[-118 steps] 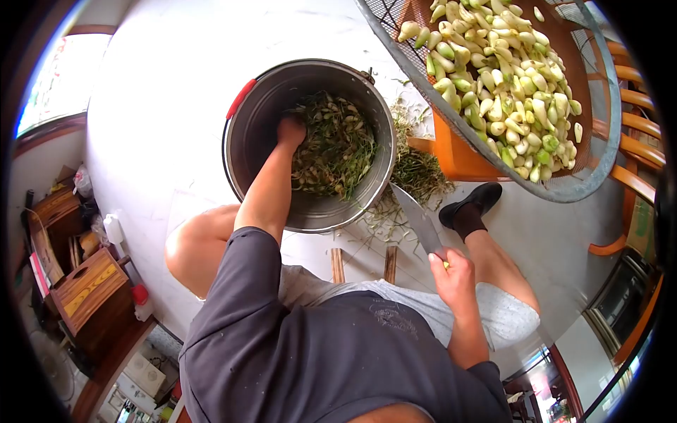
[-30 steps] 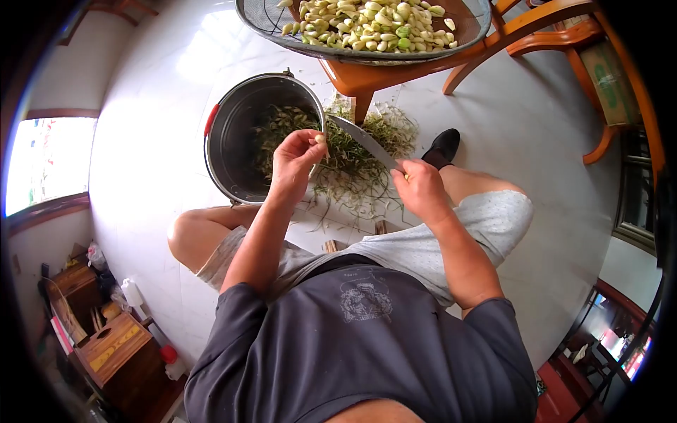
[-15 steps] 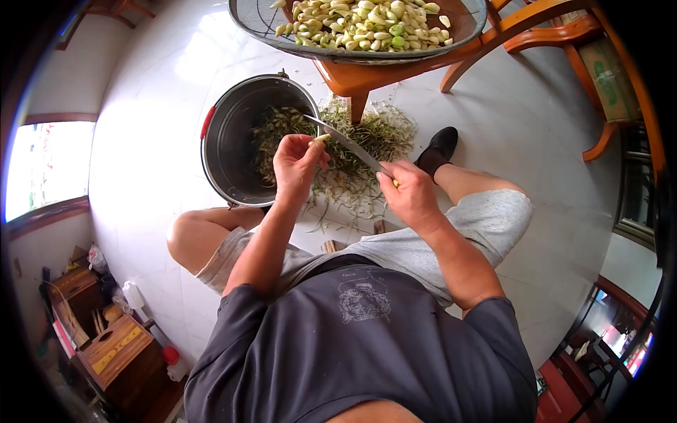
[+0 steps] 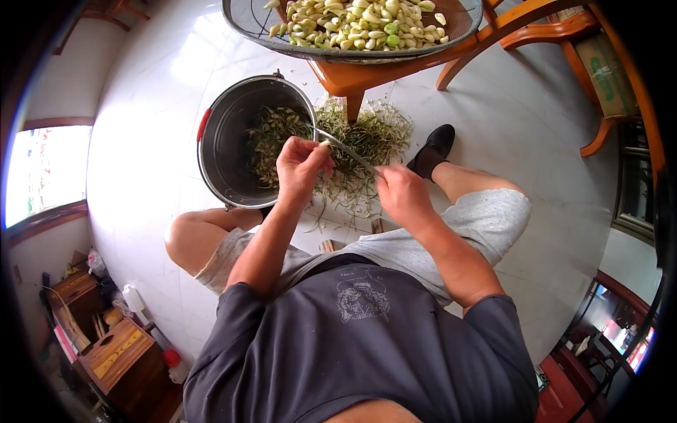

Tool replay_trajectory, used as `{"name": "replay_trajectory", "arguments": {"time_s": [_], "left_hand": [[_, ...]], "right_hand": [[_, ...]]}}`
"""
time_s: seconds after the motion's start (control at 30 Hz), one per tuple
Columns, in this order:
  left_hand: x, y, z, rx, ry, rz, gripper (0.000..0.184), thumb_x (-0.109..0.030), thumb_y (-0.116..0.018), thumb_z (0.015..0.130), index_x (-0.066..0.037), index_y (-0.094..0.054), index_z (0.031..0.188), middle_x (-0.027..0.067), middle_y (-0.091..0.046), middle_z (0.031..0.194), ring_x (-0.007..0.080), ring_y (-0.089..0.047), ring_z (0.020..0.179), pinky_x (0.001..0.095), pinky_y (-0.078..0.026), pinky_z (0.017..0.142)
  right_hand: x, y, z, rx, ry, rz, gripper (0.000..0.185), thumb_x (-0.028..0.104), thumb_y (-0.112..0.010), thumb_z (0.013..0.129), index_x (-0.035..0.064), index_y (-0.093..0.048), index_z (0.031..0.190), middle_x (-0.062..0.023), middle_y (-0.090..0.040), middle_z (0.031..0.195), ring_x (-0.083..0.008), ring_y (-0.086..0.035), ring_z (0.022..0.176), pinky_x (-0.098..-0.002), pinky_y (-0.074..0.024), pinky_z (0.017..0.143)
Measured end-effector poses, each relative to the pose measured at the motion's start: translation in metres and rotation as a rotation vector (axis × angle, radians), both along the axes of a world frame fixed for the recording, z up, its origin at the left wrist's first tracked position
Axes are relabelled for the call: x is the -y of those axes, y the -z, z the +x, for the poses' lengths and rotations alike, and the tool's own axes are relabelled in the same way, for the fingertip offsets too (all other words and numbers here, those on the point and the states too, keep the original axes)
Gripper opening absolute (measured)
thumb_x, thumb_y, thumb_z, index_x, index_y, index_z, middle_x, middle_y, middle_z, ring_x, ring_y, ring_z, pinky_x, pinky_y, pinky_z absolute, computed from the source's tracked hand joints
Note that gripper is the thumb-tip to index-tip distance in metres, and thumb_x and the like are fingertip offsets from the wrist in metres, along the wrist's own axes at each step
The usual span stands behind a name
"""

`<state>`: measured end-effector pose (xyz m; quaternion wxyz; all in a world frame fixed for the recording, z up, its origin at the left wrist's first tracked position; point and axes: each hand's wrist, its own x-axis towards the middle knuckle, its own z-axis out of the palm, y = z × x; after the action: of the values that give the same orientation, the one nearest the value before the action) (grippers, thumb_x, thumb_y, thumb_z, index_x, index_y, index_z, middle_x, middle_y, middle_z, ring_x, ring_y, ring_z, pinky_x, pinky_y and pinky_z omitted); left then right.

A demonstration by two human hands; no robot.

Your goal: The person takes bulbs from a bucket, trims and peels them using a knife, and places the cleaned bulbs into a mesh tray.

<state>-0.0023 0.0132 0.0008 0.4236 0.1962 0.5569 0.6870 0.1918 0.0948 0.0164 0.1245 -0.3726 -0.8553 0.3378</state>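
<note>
My left hand [image 4: 299, 168] is closed in a pinch on a small pale bulb [image 4: 325, 144], which looks like a pickling onion. In my right hand [image 4: 405, 194] is the handle of a knife [image 4: 350, 151], its long narrow blade pointing up and left. The blade lies against or right beside the bulb at my left fingertips; whether it cuts in cannot be seen. Below both hands stand a metal bucket [image 4: 224, 151], with stringy green and brown trimmings inside, and a pile of similar trimmings [image 4: 370, 134] on the floor.
A wide mesh basket [image 4: 248, 37] of pale bulbs [image 4: 367, 27] rests on a wooden chair [image 4: 338, 79] ahead. My knees are spread around the work area, with a dark shoe [image 4: 441, 139] on the right. A wooden box [image 4: 121, 352] stands at the lower left.
The knife blade has tilted so its flat side shows less, and it sits closer along the bulb. My right hand has shifted slightly left and down. The left hand keeps its pinch.
</note>
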Motion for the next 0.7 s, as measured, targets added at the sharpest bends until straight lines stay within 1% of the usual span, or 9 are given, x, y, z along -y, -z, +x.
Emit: {"name": "replay_trajectory", "arguments": {"time_s": [0.07,0.23,0.33,0.4,0.5,0.53,0.57,0.63,0.7], "left_hand": [[-0.002,-0.011,-0.003,0.161,-0.033,0.051,0.013,-0.004,-0.063,0.086,-0.003,-0.050,0.086,0.0094,-0.061,0.073,0.0144,-0.060,0.059,0.0264,-0.050,0.051],[-0.004,-0.042,-0.019,0.431,-0.001,0.125,0.010,-0.012,-0.059,0.091,-0.004,-0.052,0.090,0.0088,-0.059,0.071,0.0143,-0.057,0.056,0.0269,-0.046,0.046],[-0.031,-0.084,-0.031,0.156,0.035,0.031,0.015,-0.011,-0.058,0.091,0.001,-0.051,0.090,0.0066,-0.054,0.063,0.0124,-0.050,0.046,0.0215,-0.037,0.041],[-0.060,-0.118,-0.048,-0.085,0.175,-0.016,0.016,-0.011,-0.059,0.090,0.003,-0.054,0.096,0.0059,-0.053,0.065,0.0124,-0.051,0.050,0.0223,-0.039,0.043],[-0.126,-0.140,-0.061,-0.231,0.195,0.167,0.022,-0.018,-0.066,0.084,0.002,-0.059,0.079,0.0060,-0.058,0.065,0.0114,-0.053,0.051,0.0241,-0.042,0.048],[-0.148,-0.152,-0.078,-0.136,0.421,0.124,0.045,-0.014,-0.067,0.084,0.009,-0.050,0.119,0.0127,-0.062,0.085,0.0174,-0.063,0.067,0.0291,-0.054,0.056],[-0.157,-0.159,-0.086,-0.205,0.459,0.127,0.045,-0.015,-0.067,0.084,0.010,-0.050,0.118,0.0116,-0.062,0.084,0.0169,-0.063,0.066,0.0280,-0.053,0.055],[-0.165,-0.167,-0.101,-0.507,0.287,-0.042,0.044,-0.017,-0.067,0.084,0.009,-0.051,0.115,0.0104,-0.061,0.083,0.0167,-0.062,0.064,0.0275,-0.052,0.054],[-0.153,-0.144,-0.143,-0.398,0.334,-0.033,0.038,-0.020,-0.067,0.085,0.007,-0.055,0.108,0.0099,-0.061,0.082,0.0156,-0.061,0.062,0.0258,-0.051,0.055]], "right_hand": [[-0.009,0.008,0.007,0.194,-0.001,-0.168,0.017,0.014,-0.057,0.080,-0.0013,-0.060,0.074,-0.0228,-0.061,0.074,-0.0418,-0.059,0.073,-0.0488,-0.0479,0.069],[-0.019,0.003,0.015,0.175,0.071,-0.203,0.017,0.016,-0.058,0.080,-0.0008,-0.061,0.075,-0.0230,-0.061,0.075,-0.0408,-0.060,0.075,-0.0483,-0.0479,0.069],[-0.020,-0.003,0.014,0.177,0.056,-0.177,0.018,0.016,-0.058,0.080,-0.0010,-0.059,0.075,-0.0225,-0.061,0.074,-0.0407,-0.060,0.075,-0.0479,-0.0476,0.068],[-0.019,-0.008,0.012,0.206,0.022,-0.163,0.019,0.017,-0.058,0.080,-0.0013,-0.058,0.074,-0.0226,-0.060,0.073,-0.0410,-0.060,0.075,-0.0477,-0.0472,0.067],[-0.018,-0.005,0.013,0.174,0.011,-0.174,0.021,0.018,-0.059,0.079,-0.0020,-0.056,0.073,-0.0231,-0.059,0.072,-0.0415,-0.059,0.075,-0.0468,-0.0464,0.066],[-0.017,-0.007,0.013,0.183,0.021,-0.183,0.022,0.018,-0.060,0.079,-0.0021,-0.055,0.073,-0.0232,-0.059,0.072,-0.0417,-0.059,0.075,-0.0465,-0.0462,0.065],[-0.017,-0.010,0.013,0.190,0.033,-0.192,0.022,0.018,-0.060,0.079,-0.0022,-0.055,0.073,-0.0233,-0.059,0.072,-0.0418,-0.058,0.075,-0.0462,-0.0460,0.065],[-0.021,-0.009,0.014,0.192,0.056,-0.190,0.022,0.018,-0.061,0.079,-0.0023,-0.055,0.073,-0.0232,-0.059,0.071,-0.0417,-0.058,0.074,-0.0456,-0.0458,0.064],[-0.023,-0.003,0.019,0.182,0.073,-0.176,0.021,0.018,-0.061,0.079,-0.0024,-0.057,0.075,-0.0226,-0.058,0.070,-0.0411,-0.058,0.072,-0.0450,-0.0457,0.063]]}}
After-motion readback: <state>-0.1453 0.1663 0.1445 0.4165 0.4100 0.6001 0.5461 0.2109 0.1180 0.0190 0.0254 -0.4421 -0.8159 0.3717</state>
